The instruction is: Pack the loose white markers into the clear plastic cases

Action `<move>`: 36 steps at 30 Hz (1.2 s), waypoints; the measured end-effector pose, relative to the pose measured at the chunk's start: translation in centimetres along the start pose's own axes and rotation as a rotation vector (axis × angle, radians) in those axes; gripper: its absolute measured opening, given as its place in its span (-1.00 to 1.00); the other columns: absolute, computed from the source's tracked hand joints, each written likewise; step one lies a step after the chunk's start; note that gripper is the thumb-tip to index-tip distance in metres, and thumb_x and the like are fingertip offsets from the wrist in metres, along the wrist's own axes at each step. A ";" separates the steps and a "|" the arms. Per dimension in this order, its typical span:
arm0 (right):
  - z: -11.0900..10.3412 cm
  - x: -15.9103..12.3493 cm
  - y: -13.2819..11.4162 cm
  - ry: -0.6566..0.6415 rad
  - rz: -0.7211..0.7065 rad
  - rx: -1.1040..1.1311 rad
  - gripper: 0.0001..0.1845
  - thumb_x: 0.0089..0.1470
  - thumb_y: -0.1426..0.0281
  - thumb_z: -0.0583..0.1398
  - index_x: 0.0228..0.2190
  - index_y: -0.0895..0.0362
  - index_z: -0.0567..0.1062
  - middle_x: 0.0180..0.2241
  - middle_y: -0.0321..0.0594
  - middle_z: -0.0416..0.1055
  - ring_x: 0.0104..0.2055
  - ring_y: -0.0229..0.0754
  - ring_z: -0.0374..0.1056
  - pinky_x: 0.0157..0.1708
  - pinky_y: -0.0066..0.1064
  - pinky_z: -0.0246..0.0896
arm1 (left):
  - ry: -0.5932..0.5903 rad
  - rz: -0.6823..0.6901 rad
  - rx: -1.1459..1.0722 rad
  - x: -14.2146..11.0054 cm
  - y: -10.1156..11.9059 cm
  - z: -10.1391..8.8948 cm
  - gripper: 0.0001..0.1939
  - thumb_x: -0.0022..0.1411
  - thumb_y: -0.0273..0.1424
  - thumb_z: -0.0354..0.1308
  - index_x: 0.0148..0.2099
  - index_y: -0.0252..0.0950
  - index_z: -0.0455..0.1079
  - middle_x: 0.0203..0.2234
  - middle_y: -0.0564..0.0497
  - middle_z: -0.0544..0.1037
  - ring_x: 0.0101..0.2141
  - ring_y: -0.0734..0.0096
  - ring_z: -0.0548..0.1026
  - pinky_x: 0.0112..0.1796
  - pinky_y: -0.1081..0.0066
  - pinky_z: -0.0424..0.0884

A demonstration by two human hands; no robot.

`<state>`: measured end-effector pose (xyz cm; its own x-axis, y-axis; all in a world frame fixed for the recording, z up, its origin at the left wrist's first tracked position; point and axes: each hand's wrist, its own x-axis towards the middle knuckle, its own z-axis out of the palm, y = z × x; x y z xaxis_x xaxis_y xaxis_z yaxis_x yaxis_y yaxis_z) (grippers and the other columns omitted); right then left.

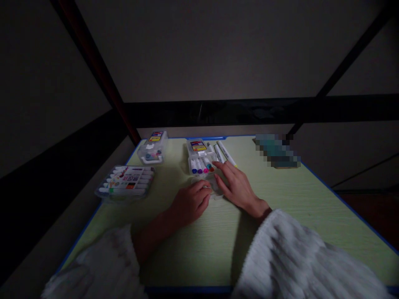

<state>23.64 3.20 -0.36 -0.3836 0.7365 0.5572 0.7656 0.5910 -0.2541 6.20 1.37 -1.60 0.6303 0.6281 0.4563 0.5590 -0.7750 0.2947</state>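
My left hand rests on the pale green table, its fingers curled against a clear plastic lid lying in front of an open marker box. My right hand lies over the same lid with its fingers stretched toward the box, the fingertips close to the coloured marker caps. Two white markers lie loose just right of the box. Both wrists wear thick white knitted sleeves.
A flat clear case of markers lies at the left edge of the table. A small closed marker box stands at the far left corner. A blurred greenish object sits at the far right. Dark bars frame the table behind.
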 end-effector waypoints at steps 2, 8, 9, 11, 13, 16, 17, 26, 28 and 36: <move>-0.2 -0.1 0.5 0.085 0.009 -0.017 -0.73 0.12 0.41 -0.05 -0.16 0.20 0.31 -0.36 -0.15 0.30 -0.37 -0.18 0.24 -0.34 -0.37 0.18 | -0.002 -0.011 -0.006 0.0 0.0 0.0 -0.81 0.22 -0.50 -0.10 -0.22 -0.33 0.33 -0.25 -0.06 0.41 -0.25 0.41 0.41 -0.22 0.41 0.39; -0.8 0.0 3.0 0.178 0.266 -0.191 -0.85 0.04 0.43 -0.01 -0.39 0.16 0.34 -0.43 -0.20 0.28 -0.45 -0.21 0.19 -0.42 -0.39 0.06 | 0.013 -0.024 -0.033 -0.2 -0.1 0.0 -0.82 0.20 -0.51 -0.09 -0.24 -0.33 0.33 -0.27 -0.05 0.41 -0.29 0.42 0.42 -0.26 0.42 0.39; -0.8 0.1 3.4 0.160 0.313 -0.226 -0.86 0.03 0.42 0.01 -0.39 0.16 0.35 -0.42 -0.20 0.28 -0.45 -0.21 0.20 -0.44 -0.40 0.03 | 0.019 -0.026 -0.041 -0.2 -0.2 0.0 -0.83 0.20 -0.51 -0.09 -0.24 -0.32 0.33 -0.27 -0.05 0.41 -0.29 0.42 0.41 -0.26 0.42 0.39; -0.6 0.1 3.9 0.108 0.387 -0.280 -0.87 0.02 0.41 0.02 -0.40 0.15 0.36 -0.41 -0.21 0.29 -0.46 -0.22 0.20 -0.45 -0.40 0.00 | 0.033 -0.025 -0.054 -0.2 -0.2 -0.1 -0.83 0.21 -0.51 -0.09 -0.26 -0.32 0.32 -0.28 -0.05 0.41 -0.29 0.43 0.41 -0.25 0.42 0.39; -0.3 0.1 4.2 0.046 0.415 -0.301 -0.86 0.02 0.41 0.03 -0.39 0.15 0.37 -0.40 -0.21 0.30 -0.46 -0.23 0.22 -0.44 -0.40 -0.02 | 0.038 -0.020 -0.064 -0.2 -0.3 -0.2 -0.84 0.21 -0.50 -0.09 -0.27 -0.32 0.32 -0.29 -0.04 0.41 -0.30 0.43 0.42 -0.25 0.42 0.39; 0.3 0.2 4.1 -0.013 0.410 -0.299 -0.86 0.03 0.40 0.03 -0.37 0.15 0.37 -0.39 -0.22 0.30 -0.44 -0.23 0.24 -0.42 -0.40 -0.03 | 0.032 -0.015 -0.079 -0.2 -0.4 -0.2 -0.84 0.21 -0.51 -0.09 -0.28 -0.32 0.32 -0.29 -0.04 0.41 -0.30 0.43 0.42 -0.26 0.43 0.39; 0.4 0.2 4.0 -0.022 0.405 -0.296 -0.85 0.03 0.39 0.03 -0.37 0.15 0.37 -0.38 -0.22 0.30 -0.43 -0.22 0.25 -0.42 -0.40 -0.03 | 0.030 -0.015 -0.084 -0.2 -0.4 -0.2 -0.84 0.21 -0.51 -0.08 -0.28 -0.32 0.32 -0.29 -0.04 0.41 -0.30 0.43 0.42 -0.26 0.43 0.39; 0.5 0.6 3.2 -0.060 0.402 -0.331 -0.74 0.05 0.22 0.03 -0.46 0.15 0.35 -0.43 -0.24 0.33 -0.43 -0.21 0.26 -0.39 -0.38 -0.08 | 0.028 -0.014 -0.099 -0.2 -0.4 -0.4 -0.84 0.21 -0.52 -0.08 -0.27 -0.32 0.33 -0.31 -0.04 0.42 -0.31 0.44 0.42 -0.27 0.44 0.40; 0.4 0.7 3.0 -0.095 0.411 -0.358 -0.70 0.05 0.20 0.01 -0.48 0.15 0.35 -0.46 -0.24 0.34 -0.45 -0.21 0.27 -0.40 -0.37 -0.10 | 0.028 -0.013 -0.098 -0.2 -0.4 -0.5 -0.84 0.21 -0.51 -0.08 -0.28 -0.32 0.33 -0.31 -0.03 0.42 -0.32 0.44 0.42 -0.28 0.44 0.40; 0.5 1.0 2.3 -0.261 0.430 -0.414 -0.62 0.10 0.17 -0.03 -0.47 0.17 0.40 -0.44 -0.16 0.45 -0.41 -0.16 0.35 -0.38 -0.34 -0.11 | -0.008 -0.025 -0.090 0.0 -0.5 -0.5 -0.85 0.20 -0.52 -0.08 -0.29 -0.31 0.32 -0.31 -0.02 0.42 -0.32 0.45 0.41 -0.29 0.47 0.38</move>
<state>24.74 5.43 -0.83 -0.0716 0.9656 0.2498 0.9944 0.0884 -0.0570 5.70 1.71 -1.29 0.6213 0.6473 0.4415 0.5242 -0.7622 0.3798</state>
